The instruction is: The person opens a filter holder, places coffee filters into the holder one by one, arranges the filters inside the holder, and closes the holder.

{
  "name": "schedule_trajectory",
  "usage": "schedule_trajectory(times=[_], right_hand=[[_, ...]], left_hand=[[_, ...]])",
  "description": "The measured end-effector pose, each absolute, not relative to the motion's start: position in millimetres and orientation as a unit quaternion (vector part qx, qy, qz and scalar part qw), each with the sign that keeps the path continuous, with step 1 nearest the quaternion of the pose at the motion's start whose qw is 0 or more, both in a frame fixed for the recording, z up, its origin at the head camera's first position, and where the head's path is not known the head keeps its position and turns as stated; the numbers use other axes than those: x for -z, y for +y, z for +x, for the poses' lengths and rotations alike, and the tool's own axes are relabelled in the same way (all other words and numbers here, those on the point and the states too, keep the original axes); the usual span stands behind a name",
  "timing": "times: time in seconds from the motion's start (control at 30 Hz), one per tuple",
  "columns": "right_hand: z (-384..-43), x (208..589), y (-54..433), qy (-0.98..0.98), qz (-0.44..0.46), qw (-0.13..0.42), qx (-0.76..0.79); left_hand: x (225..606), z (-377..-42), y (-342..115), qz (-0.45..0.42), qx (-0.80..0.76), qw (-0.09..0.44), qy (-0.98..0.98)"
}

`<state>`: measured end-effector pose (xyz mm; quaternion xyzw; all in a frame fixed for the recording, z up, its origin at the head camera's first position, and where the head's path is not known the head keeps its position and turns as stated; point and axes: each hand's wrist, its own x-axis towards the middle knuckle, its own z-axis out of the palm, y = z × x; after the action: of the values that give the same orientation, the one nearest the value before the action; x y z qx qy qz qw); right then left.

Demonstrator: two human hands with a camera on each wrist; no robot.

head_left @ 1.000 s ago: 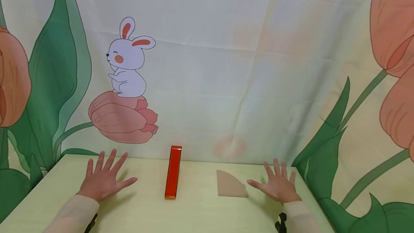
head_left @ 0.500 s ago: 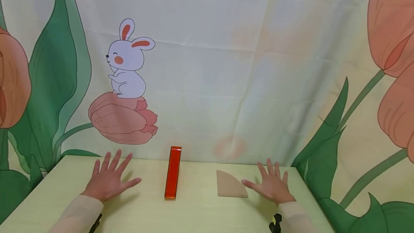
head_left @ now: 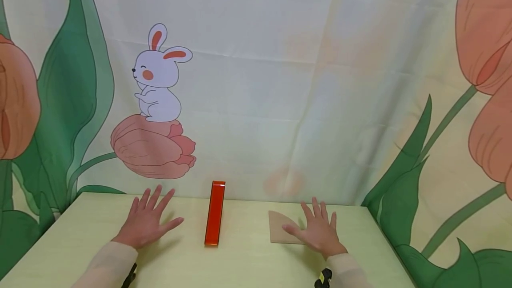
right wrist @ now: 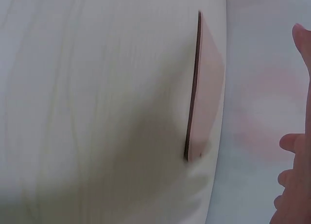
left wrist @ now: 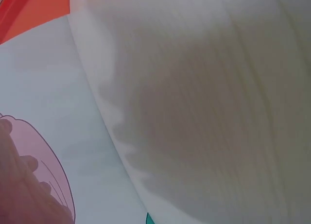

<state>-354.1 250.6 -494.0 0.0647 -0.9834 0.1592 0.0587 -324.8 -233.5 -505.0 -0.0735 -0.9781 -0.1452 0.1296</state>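
A long, narrow, glossy red bar lies on the pale table, pointing away from me. To its left, my left hand hovers with spread fingers and holds nothing; the bar's end shows at the top left of the left wrist view. Right of the bar lies a flat tan quarter-circle piece, seen in the right wrist view with a dark line along its straight edge. My right hand is over its right side, fingers spread and holding nothing. The thumb overlaps the piece and hides part of it.
The pale wood-grain table ends at a hanging cloth printed with a rabbit and tulips. Dark wrist devices sit at both cuffs. Hand shadows fall on the tabletop.
Both hands have moved inward: the left one rightward nearer the red bar, the right one leftward until it overlaps the tan piece. The bar and the piece lie where they were.
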Motion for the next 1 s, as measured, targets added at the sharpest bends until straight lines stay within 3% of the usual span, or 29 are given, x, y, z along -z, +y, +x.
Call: schedule_trajectory(times=[0.77,1.0], right_hand=[[-339.8,525.4,147.0,-0.943,0.173,0.118,-0.26],[-330.1,533.4,106.8,-0.91,0.164,0.067,-0.375]], left_hand=[[499.3,-342.9,-194.1,-0.139,0.254,0.126,-0.949],[497.0,-348.8,-180.7,-0.141,0.298,0.079,-0.941]])
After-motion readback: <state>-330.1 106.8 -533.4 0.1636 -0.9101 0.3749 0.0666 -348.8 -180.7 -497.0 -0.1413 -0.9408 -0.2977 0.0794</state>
